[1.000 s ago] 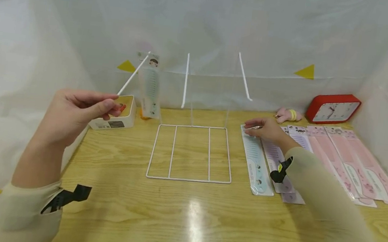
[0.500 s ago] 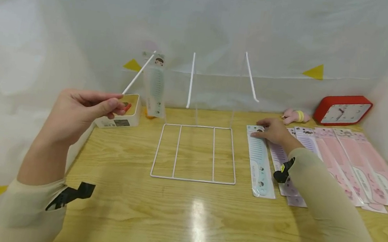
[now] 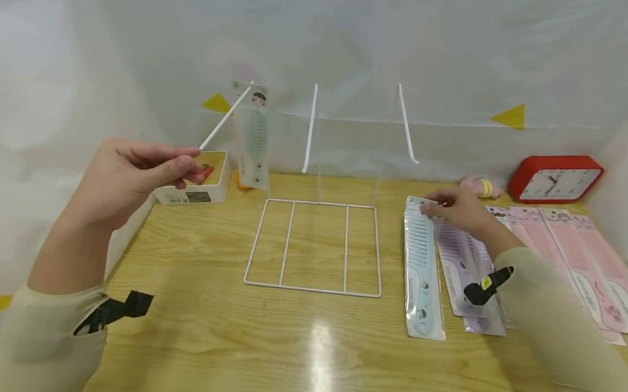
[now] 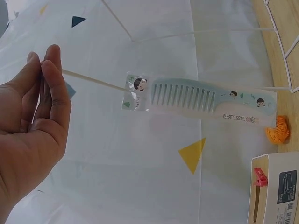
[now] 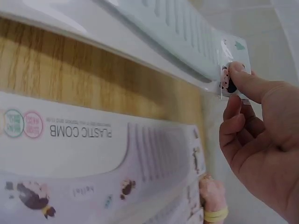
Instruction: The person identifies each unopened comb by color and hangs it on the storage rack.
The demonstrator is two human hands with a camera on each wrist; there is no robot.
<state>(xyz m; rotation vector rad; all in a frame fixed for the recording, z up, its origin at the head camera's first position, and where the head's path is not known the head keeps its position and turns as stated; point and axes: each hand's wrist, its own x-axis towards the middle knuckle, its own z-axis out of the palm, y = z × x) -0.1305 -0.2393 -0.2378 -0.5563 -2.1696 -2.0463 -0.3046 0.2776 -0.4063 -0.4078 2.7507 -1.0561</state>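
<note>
My left hand pinches the tip of the left prong of a white wire display rack. On that prong hangs a packaged pale-green plastic comb, well back from my fingertips. My right hand holds another pale blue-green packaged comb by its top end, thumb on the printed clear flap, as the right wrist view shows. The top of this comb tilts up from the table. Purple packaged combs lie just right of it, partly under my right hand and forearm.
Pink packaged combs lie farther right. Behind them stand a red clock and a pink bundle with a yellow band. A white box with a red clip and orange yarn sit at back left. Two more prongs jut from the rack.
My right hand has taken hold of the blue-green comb's top end and raised it, shifting slightly right. My left hand keeps its pinch on the prong. The head view has shifted slightly.
</note>
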